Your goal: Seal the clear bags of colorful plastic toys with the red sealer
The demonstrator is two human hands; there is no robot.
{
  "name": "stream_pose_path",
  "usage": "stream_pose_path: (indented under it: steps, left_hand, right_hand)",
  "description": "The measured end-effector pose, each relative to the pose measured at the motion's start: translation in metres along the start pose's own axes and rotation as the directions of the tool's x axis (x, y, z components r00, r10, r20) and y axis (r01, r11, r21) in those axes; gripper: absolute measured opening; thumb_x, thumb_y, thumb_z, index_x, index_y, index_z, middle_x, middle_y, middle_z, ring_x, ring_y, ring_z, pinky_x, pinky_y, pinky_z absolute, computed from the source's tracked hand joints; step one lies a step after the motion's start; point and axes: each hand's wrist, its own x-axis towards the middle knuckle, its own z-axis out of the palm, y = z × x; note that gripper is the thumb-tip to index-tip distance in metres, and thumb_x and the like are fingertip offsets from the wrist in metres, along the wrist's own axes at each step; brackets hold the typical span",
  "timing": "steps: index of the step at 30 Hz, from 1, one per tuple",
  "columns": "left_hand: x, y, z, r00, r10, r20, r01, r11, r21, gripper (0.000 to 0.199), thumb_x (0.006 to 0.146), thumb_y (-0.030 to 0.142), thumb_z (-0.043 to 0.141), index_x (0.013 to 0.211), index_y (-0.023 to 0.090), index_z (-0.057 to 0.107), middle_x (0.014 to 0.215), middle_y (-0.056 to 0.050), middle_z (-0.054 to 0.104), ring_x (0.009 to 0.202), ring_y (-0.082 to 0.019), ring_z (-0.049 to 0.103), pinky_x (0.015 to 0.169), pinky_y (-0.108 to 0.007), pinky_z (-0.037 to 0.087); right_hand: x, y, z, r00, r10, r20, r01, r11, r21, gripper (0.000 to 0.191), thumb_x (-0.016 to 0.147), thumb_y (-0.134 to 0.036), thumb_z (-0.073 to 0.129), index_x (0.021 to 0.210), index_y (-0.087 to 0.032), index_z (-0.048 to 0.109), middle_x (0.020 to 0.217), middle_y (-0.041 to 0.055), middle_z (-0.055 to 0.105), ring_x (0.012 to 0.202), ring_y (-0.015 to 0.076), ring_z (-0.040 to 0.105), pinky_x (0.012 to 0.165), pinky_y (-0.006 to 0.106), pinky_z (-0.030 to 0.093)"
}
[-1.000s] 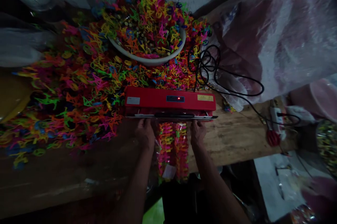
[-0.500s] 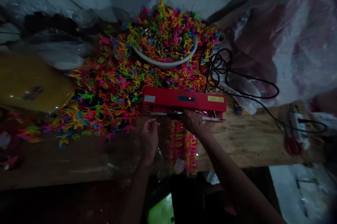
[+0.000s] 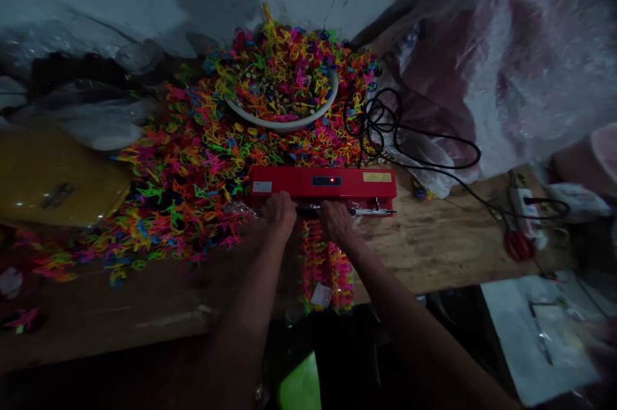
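A red heat sealer [image 3: 322,182] with a lit red lamp lies across the wooden bench [image 3: 434,249]. A clear packet of bright plastic pieces [image 3: 324,265] hangs from its front edge toward me, a small white label near its lower end. My left hand [image 3: 280,212] rests on the sealer's front bar at the packet's left top corner. My right hand [image 3: 336,220] sits just right of it, on the bar over the packet's top. Whether the fingers pinch the packet's film is too dark to tell.
A heap of loose neon plastic pieces [image 3: 193,172] covers the bench left of and behind the sealer, around a white bowl [image 3: 284,119] full of them. A black cord [image 3: 409,140] coils at right toward a power strip [image 3: 523,217]. Large plastic sacks [image 3: 506,63] sit at right, a yellow object [image 3: 53,178] at left.
My left hand, off the sealer half a second ago, has come back up to its front bar. My right hand slid left along the bar. The two hands now sit closer together.
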Motion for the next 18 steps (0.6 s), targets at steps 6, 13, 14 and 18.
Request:
stream_pose_path:
  steps: [6, 13, 14, 18]
  left_hand:
    - [-0.002, 0.031, 0.002, 0.980, 0.197, -0.021, -0.198, 0.970, -0.144, 0.015, 0.080, 0.027, 0.062, 0.067, 0.019, 0.062, 0.079, -0.006, 0.065, 0.081, -0.020, 0.060, 0.079, -0.031, 0.044]
    - [0.005, 0.111, -0.073, 0.963, 0.238, 0.129, 0.076, 0.218, -0.973, 0.026, 0.094, 0.031, 0.039, 0.071, 0.019, 0.041, 0.061, 0.006, 0.046, 0.037, -0.004, 0.015, 0.037, -0.019, 0.018]
    - [0.000, 0.103, -0.087, 0.955, 0.248, 0.161, 0.109, 0.211, -0.971, 0.027, 0.091, 0.030, 0.043, 0.067, 0.020, 0.037, 0.055, 0.007, 0.038, 0.037, -0.004, 0.013, 0.036, -0.019, 0.016]
    - [-0.051, 0.010, -0.113, 0.971, 0.057, 0.231, 0.140, 0.650, -0.747, 0.026, 0.074, 0.043, 0.062, 0.069, 0.022, 0.049, 0.048, 0.007, 0.035, 0.038, -0.007, 0.031, 0.036, -0.019, 0.021]
  right_hand:
    - [-0.005, 0.007, 0.008, 0.998, -0.035, -0.060, 0.037, 0.998, 0.045, 0.022, 0.097, -0.025, 0.037, 0.097, -0.014, 0.056, 0.094, 0.0109, 0.064, 0.088, 0.0235, 0.052, 0.079, 0.033, 0.028]
    - [0.000, 0.009, 0.010, 0.997, -0.050, -0.067, 0.052, 0.998, 0.029, 0.024, 0.097, -0.026, 0.038, 0.099, -0.012, 0.058, 0.093, 0.0128, 0.065, 0.086, 0.0237, 0.053, 0.077, 0.032, 0.029]
    - [0.000, 0.009, 0.005, 0.997, -0.062, -0.054, 0.064, 0.997, 0.047, 0.024, 0.097, -0.026, 0.039, 0.097, -0.012, 0.058, 0.090, 0.0127, 0.065, 0.083, 0.0227, 0.053, 0.075, 0.032, 0.030]
    - [-0.026, 0.021, -0.018, 0.983, -0.169, -0.078, 0.182, 0.960, 0.212, 0.029, 0.098, -0.032, 0.037, 0.085, -0.015, 0.057, 0.084, 0.0095, 0.064, 0.076, 0.0176, 0.054, 0.069, 0.027, 0.032]
